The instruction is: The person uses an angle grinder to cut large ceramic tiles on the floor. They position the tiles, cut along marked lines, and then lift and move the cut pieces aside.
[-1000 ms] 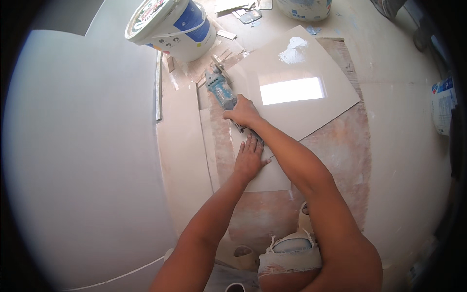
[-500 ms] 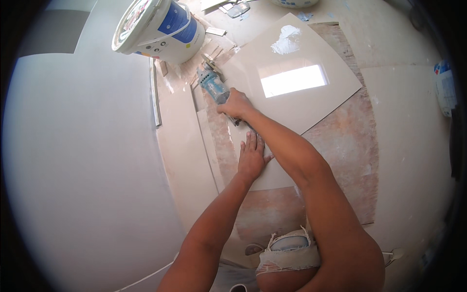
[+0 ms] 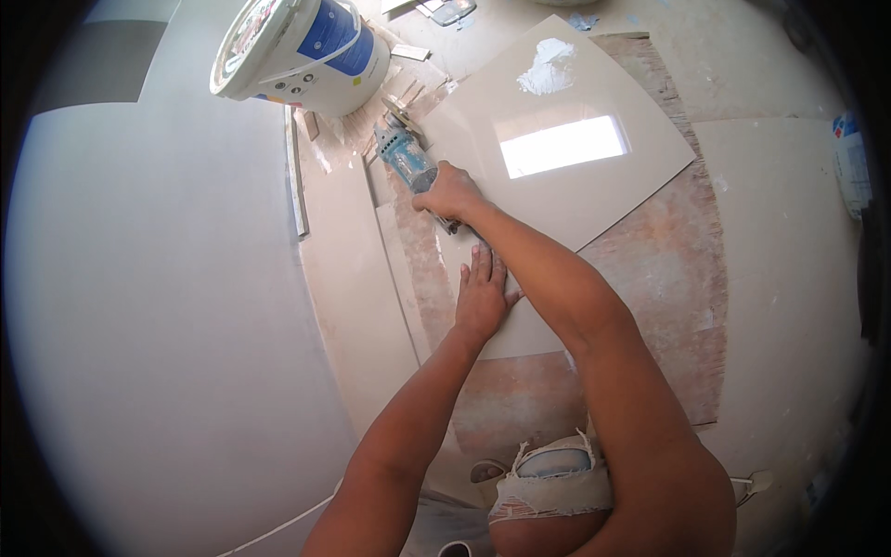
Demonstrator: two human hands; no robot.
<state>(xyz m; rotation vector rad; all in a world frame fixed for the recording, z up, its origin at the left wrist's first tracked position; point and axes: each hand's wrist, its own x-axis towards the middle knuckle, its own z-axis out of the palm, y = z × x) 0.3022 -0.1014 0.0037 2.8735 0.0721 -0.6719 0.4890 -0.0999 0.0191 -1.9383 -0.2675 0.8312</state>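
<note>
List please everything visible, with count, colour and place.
Large tile: one, beige, middle
Smear: one, white, on tile
Flat piece: one, beige, below tile
Worn board: one, brown, under tile
Grinder: one, blue, at tile's left
Bucket: one, mostly white, upper left
Second bucket: one, mostly white, right edge
Small scraps: several, mixed, beside bucket
Wall: one, pale grey, left
Long strip: one, greyish, by wall
Floor: one, beige, around board
Cord: one, white, lower left
Trouser knee: one, pale, bottom
Left hand: one, flat, below grinder
Right hand: one, holding grinder
</note>
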